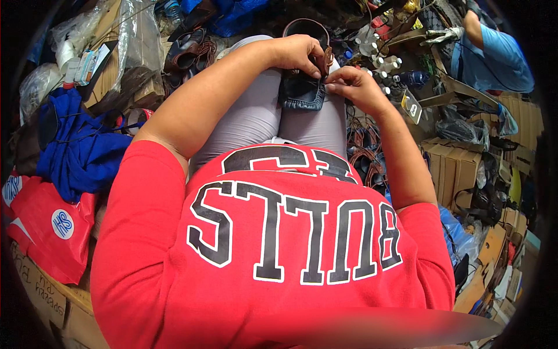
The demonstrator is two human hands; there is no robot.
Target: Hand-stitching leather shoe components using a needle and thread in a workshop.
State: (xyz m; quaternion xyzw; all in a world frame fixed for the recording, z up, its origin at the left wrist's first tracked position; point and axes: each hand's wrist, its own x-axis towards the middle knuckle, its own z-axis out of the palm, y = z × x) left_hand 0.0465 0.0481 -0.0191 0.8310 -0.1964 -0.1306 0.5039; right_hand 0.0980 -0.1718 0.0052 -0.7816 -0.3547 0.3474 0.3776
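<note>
On my lap rests a dark leather shoe (303,96), open at the top, with stitching along its near edge. A brown buckled strap (310,23) loops up from its far end. My left hand (302,53) is closed over the shoe's side by the strap, fingers curled and thumb pointing down. From the right, my right hand (354,87) pinches at the same side, just below the metal buckle (329,57). The two hands are close together, almost meeting at the strap. What lies exactly between the right fingertips is too small to make out.
Similar brown strapped shoes (366,154) lie beside my right thigh, others (189,52) beyond my left knee. Several white-capped bottles (386,63) stand far right, near a person in a blue shirt (494,58). Cardboard boxes (450,168) are stacked at right; blue cloth (75,139) lies left.
</note>
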